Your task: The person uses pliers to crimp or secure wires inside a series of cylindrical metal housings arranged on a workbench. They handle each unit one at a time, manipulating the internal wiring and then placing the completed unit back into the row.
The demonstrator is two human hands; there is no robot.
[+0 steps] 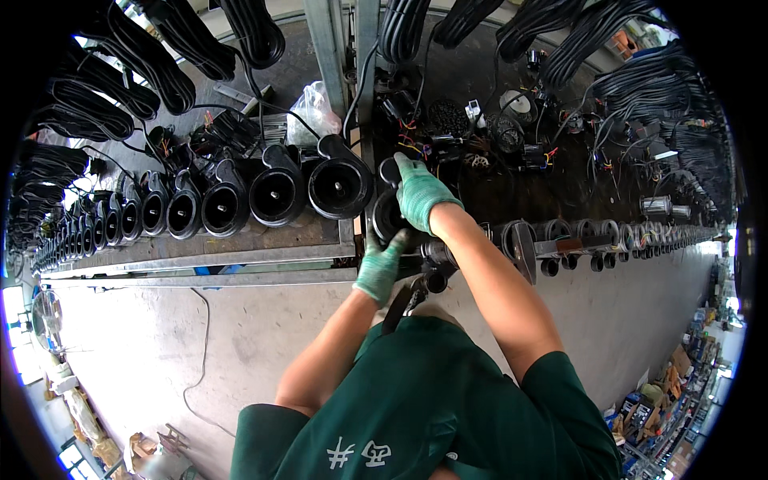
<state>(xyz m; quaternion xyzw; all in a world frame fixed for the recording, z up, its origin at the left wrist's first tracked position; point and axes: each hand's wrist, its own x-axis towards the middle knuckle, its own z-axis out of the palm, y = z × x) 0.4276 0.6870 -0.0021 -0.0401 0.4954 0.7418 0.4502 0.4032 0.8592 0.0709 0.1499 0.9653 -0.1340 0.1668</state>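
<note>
Both my hands wear green gloves and are at one black round housing (385, 218) with a short neck, at the table's front edge. My right hand (424, 196) lies over its right side, fingers reaching up to the neck. From below, my left hand (379, 268) grips its lower rim; some of those fingertips are hidden. Just left of it stands another black housing (340, 189) of the same kind, its round mouth turned toward me, with a black cable leading up from its neck.
A long row of similar housings (225, 209) runs off to the left. Bundled black cables (404, 28) hang above. Behind my hands lie loose wired parts (440, 144) and a clear plastic bag (314, 114). Metal posts (326, 56) rise at the middle; round parts (608, 232) line the right edge.
</note>
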